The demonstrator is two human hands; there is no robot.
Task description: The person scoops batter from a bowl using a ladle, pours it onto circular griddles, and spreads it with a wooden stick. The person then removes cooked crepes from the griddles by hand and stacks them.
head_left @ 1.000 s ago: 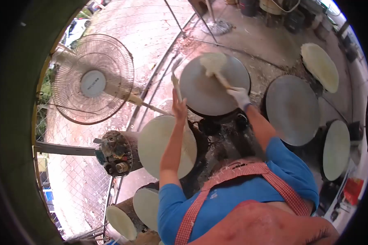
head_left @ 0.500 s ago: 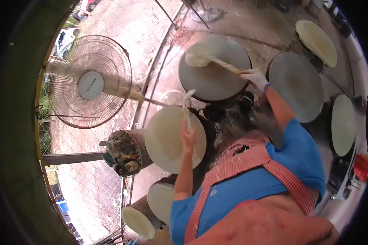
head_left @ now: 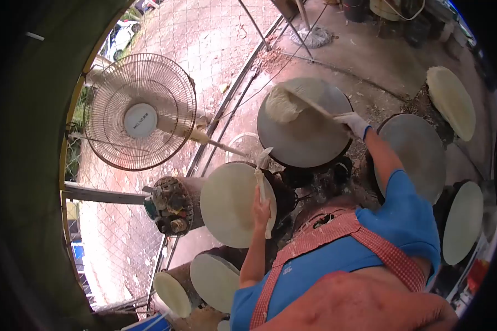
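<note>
My right hand, in a whitish glove, is closed around the handle of a long wooden tool. The tool's far end meets a pale lump of batter on the left part of a round grey griddle. My bare left hand is wrapped around a light-coloured scraper with a pale flared tip, pointing up. This hand is over the right part of a second griddle, which a thin pale layer covers.
A caged fan stands at the left. Bare griddle and coated griddle are at the right, with a pale round sheet above. More coated rounds lie lower left. A rusty cylinder adjoins the second griddle.
The batter lump has moved from the griddle's top towards its left side with the wooden tool. My left hand and scraper have come down from beside the upper griddle over the lower one.
</note>
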